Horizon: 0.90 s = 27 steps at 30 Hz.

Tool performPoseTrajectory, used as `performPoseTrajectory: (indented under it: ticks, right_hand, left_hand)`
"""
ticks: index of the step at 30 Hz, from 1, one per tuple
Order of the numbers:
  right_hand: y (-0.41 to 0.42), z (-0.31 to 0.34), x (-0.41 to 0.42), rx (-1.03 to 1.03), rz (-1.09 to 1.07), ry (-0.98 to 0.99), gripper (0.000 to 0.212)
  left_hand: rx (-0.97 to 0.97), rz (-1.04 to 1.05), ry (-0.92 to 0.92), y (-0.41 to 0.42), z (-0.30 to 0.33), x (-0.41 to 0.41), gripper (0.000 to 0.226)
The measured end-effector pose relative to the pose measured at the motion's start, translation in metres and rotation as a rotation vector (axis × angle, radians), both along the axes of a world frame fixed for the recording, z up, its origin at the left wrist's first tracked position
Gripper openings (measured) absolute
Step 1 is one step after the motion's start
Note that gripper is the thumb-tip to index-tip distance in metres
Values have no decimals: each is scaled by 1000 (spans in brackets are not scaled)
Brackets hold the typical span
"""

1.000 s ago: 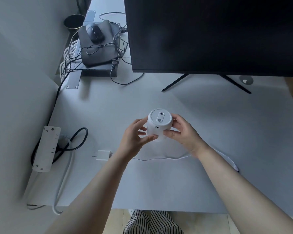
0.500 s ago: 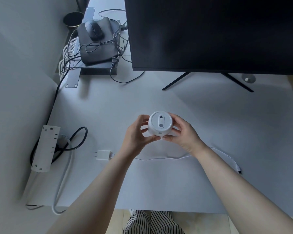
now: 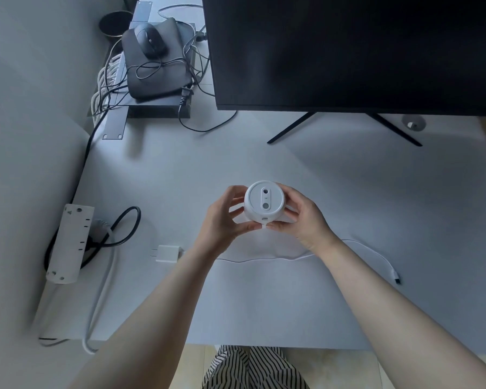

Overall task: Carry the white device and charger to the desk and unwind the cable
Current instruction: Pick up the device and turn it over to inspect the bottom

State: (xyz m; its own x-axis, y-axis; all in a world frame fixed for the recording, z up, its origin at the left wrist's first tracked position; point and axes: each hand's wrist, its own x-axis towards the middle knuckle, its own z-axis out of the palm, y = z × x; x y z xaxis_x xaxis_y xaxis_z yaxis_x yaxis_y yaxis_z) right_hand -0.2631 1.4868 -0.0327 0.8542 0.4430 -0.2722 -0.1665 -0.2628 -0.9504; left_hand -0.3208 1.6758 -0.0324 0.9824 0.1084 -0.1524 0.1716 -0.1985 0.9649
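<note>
Both hands hold the white device [image 3: 264,202] just above the counter [image 3: 348,192], the left hand [image 3: 225,220] and right hand [image 3: 300,217] cupping its sides. Over the last second it has been tipped so its round face with two dark openings now points straight up at the camera, the small port on its near edge exposed. The charger [image 3: 167,253] lies on the counter with its cable [image 3: 267,259] stretched out to the loose plug [image 3: 396,277], so carrying and unwinding look done, and plugging in seems next.
</note>
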Motion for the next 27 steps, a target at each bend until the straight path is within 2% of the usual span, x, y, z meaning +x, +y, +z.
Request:
performPoseTrajectory:
  ticks: [27]
  right_hand:
    - [1, 0, 0, -33, 2, -23, 78]
  left_hand:
    - [24, -16, -39, -1, 0, -1, 64]
